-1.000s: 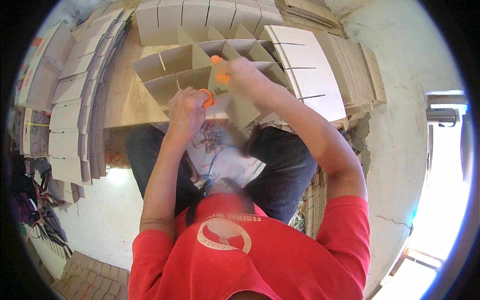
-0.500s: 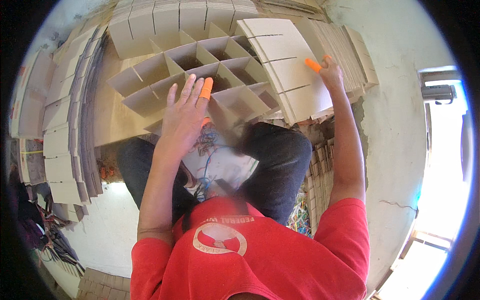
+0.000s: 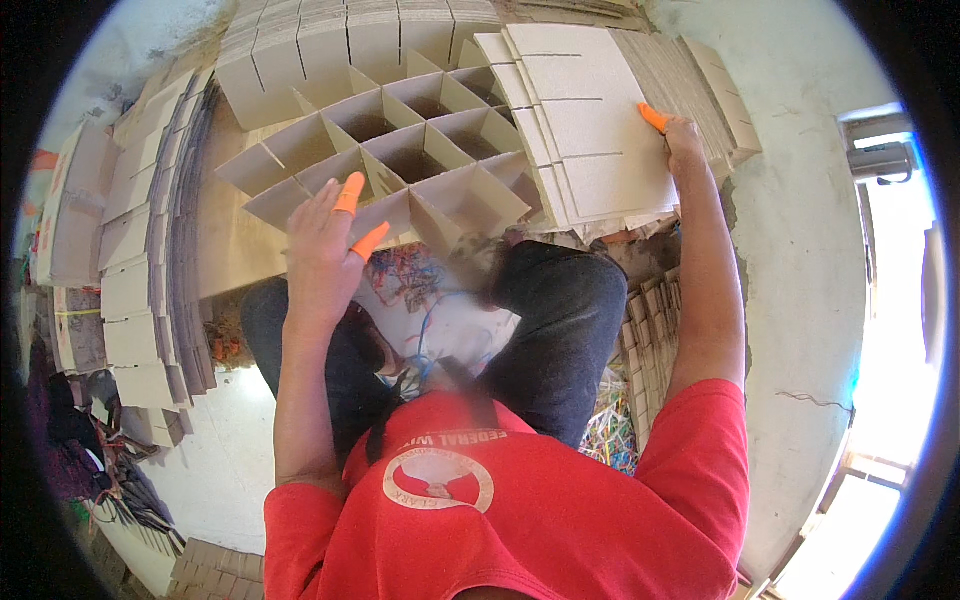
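Observation:
My left hand (image 3: 325, 235) is open, its fingers spread over the near left part of a cardboard divider grid (image 3: 400, 150). Two of its digits wear orange finger covers; whether it touches the grid is unclear. The grid's slotted strips stand upright and cross to form several cells. To its right lies a pile of flat slotted cardboard sheets (image 3: 590, 125). At that pile's right edge my right hand (image 3: 683, 140) grips the top sheet, one orange-covered digit lying on its face and the other fingers mostly hidden.
Upright slotted cardboard (image 3: 360, 45) is packed behind the grid. A tight row of sheets (image 3: 680, 90) leans at the right beside the wall (image 3: 790, 250). Tall cardboard stacks (image 3: 130, 240) line the left. My legs (image 3: 565, 300) are under the near edge, with coloured strands between them.
My left hand has drawn back from the grid's middle toward the near left. The right hand has moved slightly right, and the top sheet now lies squarer on the pile.

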Action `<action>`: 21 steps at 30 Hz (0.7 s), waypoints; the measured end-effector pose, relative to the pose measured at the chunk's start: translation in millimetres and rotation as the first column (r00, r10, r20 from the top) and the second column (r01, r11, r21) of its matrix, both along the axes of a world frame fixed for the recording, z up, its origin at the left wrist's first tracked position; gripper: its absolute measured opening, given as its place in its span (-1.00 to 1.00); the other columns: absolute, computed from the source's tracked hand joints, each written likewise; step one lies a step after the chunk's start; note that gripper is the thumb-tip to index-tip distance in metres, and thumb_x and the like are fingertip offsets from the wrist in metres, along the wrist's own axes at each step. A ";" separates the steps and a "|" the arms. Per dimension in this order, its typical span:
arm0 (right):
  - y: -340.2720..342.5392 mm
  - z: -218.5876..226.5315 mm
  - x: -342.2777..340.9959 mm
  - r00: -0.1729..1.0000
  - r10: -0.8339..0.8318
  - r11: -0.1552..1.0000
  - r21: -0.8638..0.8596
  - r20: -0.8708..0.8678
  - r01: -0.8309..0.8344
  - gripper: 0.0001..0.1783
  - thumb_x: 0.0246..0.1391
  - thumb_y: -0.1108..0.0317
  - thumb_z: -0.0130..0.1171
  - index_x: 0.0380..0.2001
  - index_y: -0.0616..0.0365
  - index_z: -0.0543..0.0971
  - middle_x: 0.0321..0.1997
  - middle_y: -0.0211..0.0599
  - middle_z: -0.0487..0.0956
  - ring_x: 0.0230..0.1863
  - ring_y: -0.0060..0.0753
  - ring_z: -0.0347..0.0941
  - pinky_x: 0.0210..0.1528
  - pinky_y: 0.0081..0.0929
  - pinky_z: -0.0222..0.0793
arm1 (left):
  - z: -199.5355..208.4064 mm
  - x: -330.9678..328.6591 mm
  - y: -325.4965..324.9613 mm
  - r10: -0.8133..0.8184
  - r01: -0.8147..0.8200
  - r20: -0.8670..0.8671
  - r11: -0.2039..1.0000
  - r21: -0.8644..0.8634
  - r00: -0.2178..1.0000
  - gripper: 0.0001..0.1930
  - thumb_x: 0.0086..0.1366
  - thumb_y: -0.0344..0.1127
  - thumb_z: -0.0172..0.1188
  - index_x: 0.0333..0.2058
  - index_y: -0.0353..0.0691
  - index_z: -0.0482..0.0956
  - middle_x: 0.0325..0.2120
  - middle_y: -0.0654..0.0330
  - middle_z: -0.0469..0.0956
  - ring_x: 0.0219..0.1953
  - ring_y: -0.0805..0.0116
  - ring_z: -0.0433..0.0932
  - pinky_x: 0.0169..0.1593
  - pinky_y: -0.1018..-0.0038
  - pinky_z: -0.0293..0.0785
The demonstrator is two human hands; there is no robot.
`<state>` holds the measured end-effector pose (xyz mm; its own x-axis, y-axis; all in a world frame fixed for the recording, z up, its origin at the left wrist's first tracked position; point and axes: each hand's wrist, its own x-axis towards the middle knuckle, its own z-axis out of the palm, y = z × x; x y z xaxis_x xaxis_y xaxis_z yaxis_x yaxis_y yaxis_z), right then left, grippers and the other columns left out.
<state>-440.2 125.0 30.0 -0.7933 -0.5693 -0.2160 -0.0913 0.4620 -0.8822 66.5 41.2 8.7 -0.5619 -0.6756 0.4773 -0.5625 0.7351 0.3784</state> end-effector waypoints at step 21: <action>-49.4 142.6 246.0 0.671 0.440 0.717 -0.216 -0.597 -0.662 -0.42 -0.02 0.54 0.36 0.14 0.21 0.51 -0.27 -0.46 0.60 -0.33 -0.76 0.39 -0.25 -0.76 0.38 | -19.7 56.1 -3.3 0.160 -0.103 -0.208 0.960 0.262 0.965 -0.75 0.07 -0.39 0.39 -0.23 -0.28 0.68 -0.38 0.03 0.64 -0.36 0.19 0.58 -0.26 0.37 0.48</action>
